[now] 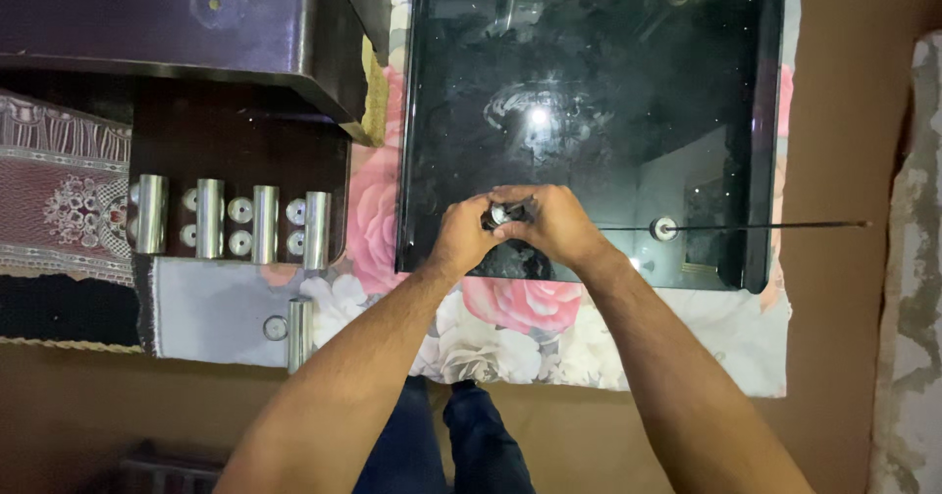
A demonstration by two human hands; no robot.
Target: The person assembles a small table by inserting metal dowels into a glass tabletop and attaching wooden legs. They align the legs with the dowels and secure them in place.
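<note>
My left hand and my right hand meet over the near edge of a black glass panel. Together they grip a small metal fitting with a round silvery end, mostly hidden by the fingers. The panel lies flat on a flowered cloth and mirrors a ceiling light. To the right, a thin dark rod runs across the panel from a small round metal cap.
Several shiny metal cylinders with round caps stand in a row on a dark wooden board at the left. One more cylinder lies on a grey cloth below. A dark cabinet fills the top left. Brown floor surrounds everything.
</note>
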